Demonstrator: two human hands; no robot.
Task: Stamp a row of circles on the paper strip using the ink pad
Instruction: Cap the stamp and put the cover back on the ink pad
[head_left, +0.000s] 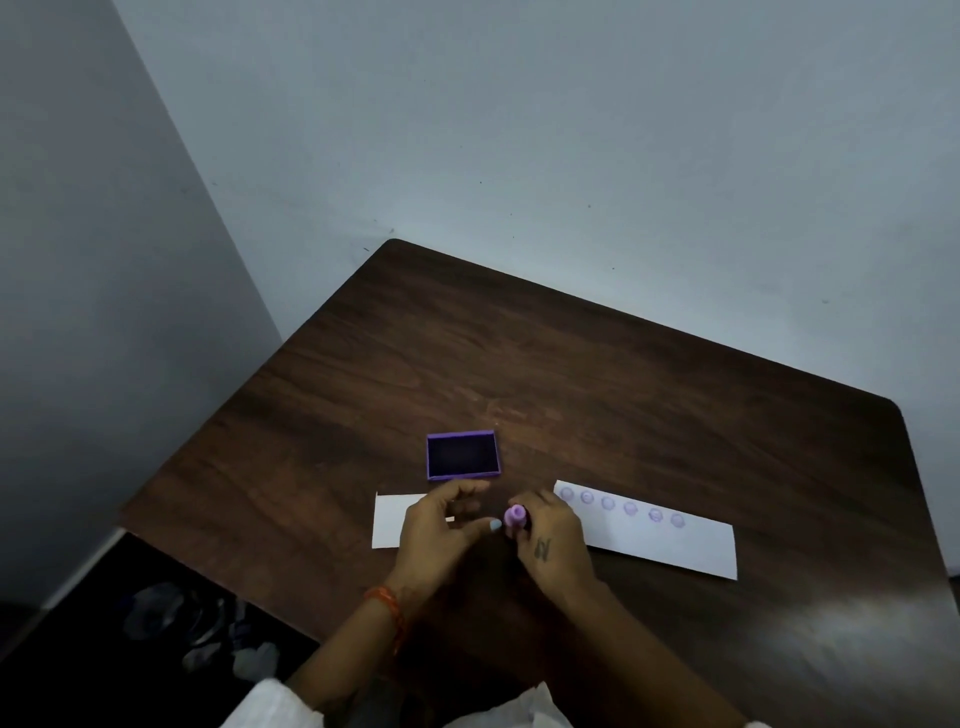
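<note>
A white paper strip lies on the dark wooden table, with several faint purple circles in a row along its far edge. My right hand is shut on a small purple stamp, held upright just left of the strip's left end. My left hand hovers beside the stamp with its fingers apart, over a second white paper. The open purple ink pad sits just beyond both hands.
Grey walls rise behind and to the left of the table. The table's left edge drops to a dark floor with patterned fabric. An orange thread band circles my left wrist.
</note>
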